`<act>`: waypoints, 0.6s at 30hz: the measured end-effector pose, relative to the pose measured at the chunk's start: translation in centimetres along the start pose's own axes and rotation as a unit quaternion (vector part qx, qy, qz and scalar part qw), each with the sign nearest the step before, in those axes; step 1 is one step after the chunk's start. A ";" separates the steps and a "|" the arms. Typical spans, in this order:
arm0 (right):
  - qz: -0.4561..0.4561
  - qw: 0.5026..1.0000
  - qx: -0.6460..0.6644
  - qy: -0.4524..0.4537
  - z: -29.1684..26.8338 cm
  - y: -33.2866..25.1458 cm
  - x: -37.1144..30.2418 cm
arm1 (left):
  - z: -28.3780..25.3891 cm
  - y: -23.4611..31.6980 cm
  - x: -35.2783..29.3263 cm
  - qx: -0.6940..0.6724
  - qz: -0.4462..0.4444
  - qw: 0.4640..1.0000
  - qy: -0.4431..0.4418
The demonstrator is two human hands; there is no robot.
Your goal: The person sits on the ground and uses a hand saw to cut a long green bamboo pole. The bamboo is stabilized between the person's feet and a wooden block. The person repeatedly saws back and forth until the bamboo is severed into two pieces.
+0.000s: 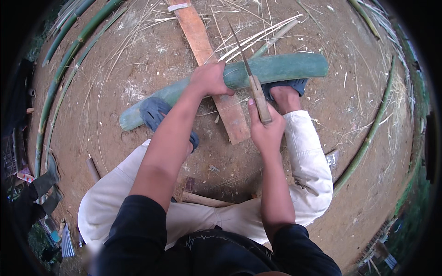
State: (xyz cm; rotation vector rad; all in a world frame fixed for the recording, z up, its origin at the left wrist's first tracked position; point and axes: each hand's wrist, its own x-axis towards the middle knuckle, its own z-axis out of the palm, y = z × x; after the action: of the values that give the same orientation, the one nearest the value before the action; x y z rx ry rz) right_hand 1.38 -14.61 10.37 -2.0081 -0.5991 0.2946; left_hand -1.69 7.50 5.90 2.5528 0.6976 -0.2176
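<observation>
A thick green bamboo section (285, 66) lies crosswise over a reddish wooden board (232, 122) on the dirt ground. My left hand (209, 79) is closed over the bamboo near its middle, thumb on the near side and the other fingers mostly hidden beyond it. In my right hand (268, 129) is a knife (259, 96), gripped by its pale wooden handle. Its long, narrow dark blade points away from me and slants left across the bamboo; whether it touches cannot be told.
My feet in blue-grey shoes (154, 110) are close to both ends of the bamboo. Pale split strips (262, 37) lie beyond it. Long green bamboo poles (57, 92) line the left side, and another pole (370, 138) rests at the right. Another person's dark shoes (48, 181) show at far left.
</observation>
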 end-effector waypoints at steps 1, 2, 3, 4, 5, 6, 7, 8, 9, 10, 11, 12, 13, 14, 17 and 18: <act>-0.007 1.000 -0.006 0.011 -0.5 -0.9 -0.4 | 0.0 0.1 -0.1 0.001 -0.002 1.000 -0.003; -0.013 1.000 -0.012 0.021 -1.3 -1.9 -1.2 | -0.2 0.1 -0.2 0.002 -0.004 1.000 -0.007; -0.020 0.999 -0.023 0.029 -2.3 -2.3 -2.3 | -0.6 0.2 -0.2 0.009 -0.003 1.000 -0.002; 0.002 1.000 0.000 0.020 -3.0 -1.8 -3.8 | -0.7 0.1 -0.2 0.013 -0.002 1.000 -0.003; 0.024 0.999 0.023 0.011 -3.7 -1.0 -5.5 | -0.5 0.0 -0.3 0.016 0.000 1.000 -0.004; 0.023 1.000 0.018 0.009 -4.6 -0.2 -6.9 | -0.3 0.0 0.0 0.013 0.000 1.000 -0.002; 0.023 1.000 0.013 0.009 -5.5 0.7 -8.4 | 0.1 -0.1 0.3 0.011 0.000 1.000 -0.002; 0.021 1.000 0.004 0.009 -6.3 1.3 -10.2 | 0.4 -0.3 0.2 0.011 -0.003 1.000 -0.005; 0.017 1.000 -0.006 0.009 -7.1 1.9 -11.9 | 0.4 -0.3 0.2 0.009 -0.002 1.000 -0.003; 0.025 1.000 0.007 0.013 -7.7 2.4 -13.2 | 0.5 -0.3 0.3 0.008 -0.002 1.000 0.001; 0.032 0.999 0.020 0.016 -8.1 2.7 -13.9 | 0.4 -0.3 0.4 0.008 -0.002 1.000 0.005; 0.030 0.999 0.018 0.012 -8.3 2.5 -14.1 | 0.4 -0.5 0.5 0.007 -0.005 1.000 0.000; 0.028 0.999 0.016 0.008 -8.4 2.1 -14.2 | 0.4 -0.7 0.6 0.007 -0.008 1.000 -0.005; 0.021 1.000 0.015 0.002 -8.6 2.3 -14.4 | 0.5 -0.7 0.5 0.007 -0.011 1.000 -0.009; 0.012 1.000 0.012 0.007 -8.6 2.0 -14.5 | 0.4 -0.3 0.5 0.017 -0.010 1.000 -0.005; 0.011 1.000 0.013 0.010 -8.5 1.9 -14.5 | 0.3 -0.3 0.4 0.018 -0.008 1.000 -0.005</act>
State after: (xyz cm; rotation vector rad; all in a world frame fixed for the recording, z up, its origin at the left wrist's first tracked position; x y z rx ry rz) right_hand -6.65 -29.41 12.30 -1.9919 -0.5584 0.2950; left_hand -1.46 7.76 5.41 2.5786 0.7162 -0.2496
